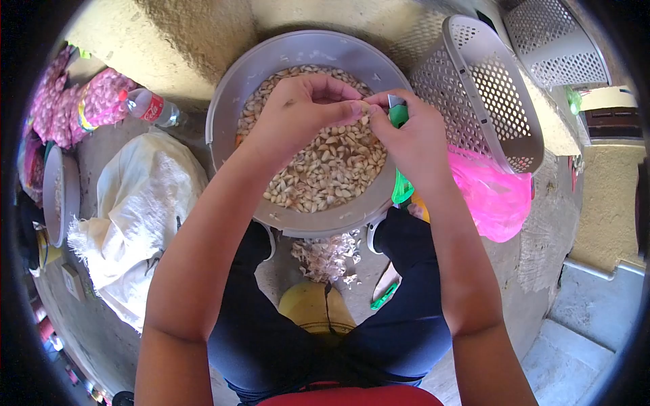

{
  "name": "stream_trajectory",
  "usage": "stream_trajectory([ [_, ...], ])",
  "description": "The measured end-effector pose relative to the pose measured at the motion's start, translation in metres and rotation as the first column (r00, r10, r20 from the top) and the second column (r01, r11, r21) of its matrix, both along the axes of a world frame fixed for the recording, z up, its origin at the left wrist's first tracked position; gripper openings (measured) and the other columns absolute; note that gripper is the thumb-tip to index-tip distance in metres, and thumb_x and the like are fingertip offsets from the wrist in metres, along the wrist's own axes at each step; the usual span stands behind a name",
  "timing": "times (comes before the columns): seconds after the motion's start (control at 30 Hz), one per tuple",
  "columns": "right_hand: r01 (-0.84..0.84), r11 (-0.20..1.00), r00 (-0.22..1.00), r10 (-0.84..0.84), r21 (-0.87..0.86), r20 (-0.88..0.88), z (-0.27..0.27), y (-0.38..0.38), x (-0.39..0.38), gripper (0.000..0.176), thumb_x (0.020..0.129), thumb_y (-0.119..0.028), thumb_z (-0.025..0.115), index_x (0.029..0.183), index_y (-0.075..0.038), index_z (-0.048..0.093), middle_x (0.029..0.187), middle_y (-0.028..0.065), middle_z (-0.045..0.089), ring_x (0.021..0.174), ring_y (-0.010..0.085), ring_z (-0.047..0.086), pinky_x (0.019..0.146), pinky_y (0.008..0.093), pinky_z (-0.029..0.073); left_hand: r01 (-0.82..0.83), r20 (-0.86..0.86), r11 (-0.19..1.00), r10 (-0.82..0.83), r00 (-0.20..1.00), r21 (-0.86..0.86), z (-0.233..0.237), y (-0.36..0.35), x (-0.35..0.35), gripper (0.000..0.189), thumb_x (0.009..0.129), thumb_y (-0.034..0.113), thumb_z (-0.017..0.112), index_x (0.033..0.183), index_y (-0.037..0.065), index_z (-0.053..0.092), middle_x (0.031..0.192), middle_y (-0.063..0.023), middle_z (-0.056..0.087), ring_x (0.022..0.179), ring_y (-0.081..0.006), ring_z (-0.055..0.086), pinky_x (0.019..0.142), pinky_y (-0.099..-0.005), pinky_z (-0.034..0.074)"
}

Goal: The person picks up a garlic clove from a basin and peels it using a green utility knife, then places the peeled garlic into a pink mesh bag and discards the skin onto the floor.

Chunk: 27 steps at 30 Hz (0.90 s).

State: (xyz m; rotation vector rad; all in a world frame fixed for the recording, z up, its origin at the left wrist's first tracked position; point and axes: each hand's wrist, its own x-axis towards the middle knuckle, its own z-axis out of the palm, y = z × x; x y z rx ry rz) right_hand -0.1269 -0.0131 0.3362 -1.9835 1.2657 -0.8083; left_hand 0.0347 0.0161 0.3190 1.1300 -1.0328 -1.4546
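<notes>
A wide grey tub [223,81] stands in front of me, with many garlic cloves [325,169] lying in water inside it. Over the tub, my left hand [305,111] pinches a small garlic clove [365,114] between thumb and fingertips. My right hand [416,135] meets it there, closed around a green cutter knife [398,114] whose short metal blade points up. The right thumb also touches the clove. Part of the knife is hidden by the fingers.
Peeled skins [328,256] lie on the floor below the tub. To the right are a perforated grey basket [467,88] and a pink plastic bag [497,196]. A white sack [139,210], a Coca-Cola bottle [154,108] and pink mesh bags [101,98] are on the left.
</notes>
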Motion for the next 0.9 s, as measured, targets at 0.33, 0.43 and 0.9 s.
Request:
stream_trajectory([
  [0.33, -0.062, 0.957, 0.984, 0.012, -0.283, -0.176, -0.008, 0.003, -0.001, 0.02, 0.067, -0.016, 0.062, 0.079, -0.002, 0.055, 0.074, 0.0151, 0.057, 0.067, 0.0319, 0.058, 0.06, 0.0373, 0.047, -0.003, 0.115, 1.0, 0.005, 0.993, -0.016, 0.005, 0.002, 0.0, 0.022, 0.072, 0.009, 0.067, 0.089, -0.003, 0.06, 0.081, -0.0064, 0.061, 0.077, -0.0108, 0.057, 0.074, -0.0231, 0.046],
  [0.43, -0.072, 0.953, 0.989, 0.029, -0.295, -0.148, -0.01, 0.002, -0.001, 0.02, 0.067, -0.015, 0.063, 0.081, -0.002, 0.055, 0.074, 0.0147, 0.058, 0.067, 0.0314, 0.058, 0.06, 0.0372, 0.047, 0.005, 0.086, 1.0, -0.004, 0.996, -0.016, 0.003, 0.002, 0.001, 0.023, 0.072, 0.009, 0.067, 0.089, -0.004, 0.06, 0.081, -0.0072, 0.062, 0.077, -0.0111, 0.058, 0.074, -0.0228, 0.046],
  [0.9, -0.055, 0.997, 0.995, 0.05, 0.056, 0.089, -0.004, 0.002, 0.0, 0.018, 0.073, -0.016, 0.061, 0.083, -0.001, 0.059, 0.068, 0.0116, 0.059, 0.061, 0.019, 0.058, 0.057, 0.0299, 0.045, 0.115, -0.001, 0.991, -0.116, 0.993, 0.061, 0.008, 0.004, 0.01, 0.024, 0.075, 0.013, 0.064, 0.092, -0.003, 0.058, 0.082, -0.0086, 0.061, 0.078, -0.0128, 0.059, 0.074, -0.0227, 0.047],
])
